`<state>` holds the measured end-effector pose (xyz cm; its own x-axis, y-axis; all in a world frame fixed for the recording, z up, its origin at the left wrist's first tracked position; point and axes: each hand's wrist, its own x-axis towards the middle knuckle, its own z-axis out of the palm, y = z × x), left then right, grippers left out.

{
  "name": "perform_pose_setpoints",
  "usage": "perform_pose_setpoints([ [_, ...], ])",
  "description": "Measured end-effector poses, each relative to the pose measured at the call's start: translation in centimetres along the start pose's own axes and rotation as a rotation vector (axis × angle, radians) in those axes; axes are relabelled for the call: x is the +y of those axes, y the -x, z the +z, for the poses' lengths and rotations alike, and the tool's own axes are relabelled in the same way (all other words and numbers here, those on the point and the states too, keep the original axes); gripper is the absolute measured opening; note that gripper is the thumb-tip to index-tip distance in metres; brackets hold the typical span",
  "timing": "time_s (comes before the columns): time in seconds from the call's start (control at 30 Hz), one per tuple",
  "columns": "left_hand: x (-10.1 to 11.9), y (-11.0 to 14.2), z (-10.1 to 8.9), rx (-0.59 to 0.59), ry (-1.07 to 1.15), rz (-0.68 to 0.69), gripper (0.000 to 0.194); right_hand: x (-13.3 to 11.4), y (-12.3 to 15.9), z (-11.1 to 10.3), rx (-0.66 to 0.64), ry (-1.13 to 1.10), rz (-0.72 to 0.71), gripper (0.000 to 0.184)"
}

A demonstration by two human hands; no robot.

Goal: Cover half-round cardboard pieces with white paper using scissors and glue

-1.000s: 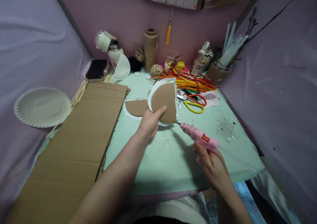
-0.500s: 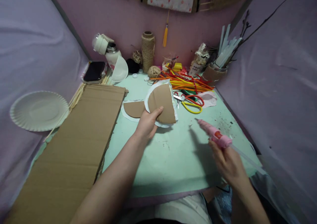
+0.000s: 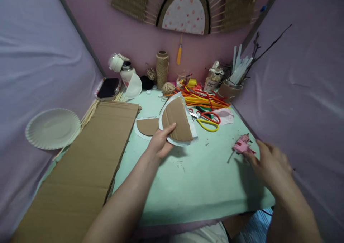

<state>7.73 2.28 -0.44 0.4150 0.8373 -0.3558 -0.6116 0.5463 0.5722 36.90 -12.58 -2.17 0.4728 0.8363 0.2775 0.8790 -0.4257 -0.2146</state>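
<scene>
My left hand [image 3: 162, 139] grips a semicircular cardboard piece [image 3: 176, 119] with a white paper border, thumb on its brown face. Partly behind it, a second semicircular piece [image 3: 146, 125] of cardboard with white edging lies on the table. At the right, a pink glue gun [image 3: 242, 143] rests on the table. Close beside it is my right hand [image 3: 271, 162], thumb and fingers apart, with nothing held between them. Scissors [image 3: 208, 123] with red and yellow handles lie beyond the held piece.
Large cardboard sheets [image 3: 88, 164] cover the table's left side, near a paper plate [image 3: 53, 128]. Along the back stand an open bottle [image 3: 127, 74], a twine spool [image 3: 162, 69], orange and red pipe cleaners [image 3: 204, 100] and a jar with glue sticks [image 3: 229, 90].
My right hand has moved right and let go of the glue gun, which now rests on the table. My left hand still holds the cardboard piece, slightly tilted. The view has shifted upward.
</scene>
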Motion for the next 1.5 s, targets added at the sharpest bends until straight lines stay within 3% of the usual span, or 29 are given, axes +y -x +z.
perform_pose_setpoints([
  [0.1,0.0,0.3,-0.1,-0.019,0.023,-0.008,0.037,-5.1,-1.2,-2.1,0.046,-0.399,-0.142,0.045],
  [0.17,0.0,0.4,-0.3,-0.044,0.040,-0.006,0.036,-9.5,-2.2,-1.9,-0.043,-0.719,-0.145,0.032],
  [0.3,0.0,0.5,-0.4,-0.108,0.072,0.018,0.039,-17.1,-3.5,1.4,-0.361,-1.241,-0.066,0.035],
  [0.4,-0.1,0.3,-0.2,-0.106,0.076,0.059,0.046,-19.8,-3.4,3.5,-0.500,-1.526,0.060,0.035],
  [0.57,-0.6,0.3,0.4,-0.048,0.067,0.103,0.058,-20.3,-2.3,3.7,-0.574,-1.712,0.198,0.030],
  [0.97,-1.1,0.3,0.7,-0.045,-0.019,0.157,0.067,-19.2,-1.6,3.7,-0.543,-1.735,0.309,0.038],
  [1.17,-1.0,0.5,1.0,-0.014,-0.024,0.166,0.058,-18.1,-1.5,4.3,-0.494,-1.627,0.200,0.043],
  [1.5,-1.1,0.5,1.0,0.025,-0.077,0.226,0.061,-17.4,-1.8,3.0,-0.128,-1.137,-0.169,0.045],
])
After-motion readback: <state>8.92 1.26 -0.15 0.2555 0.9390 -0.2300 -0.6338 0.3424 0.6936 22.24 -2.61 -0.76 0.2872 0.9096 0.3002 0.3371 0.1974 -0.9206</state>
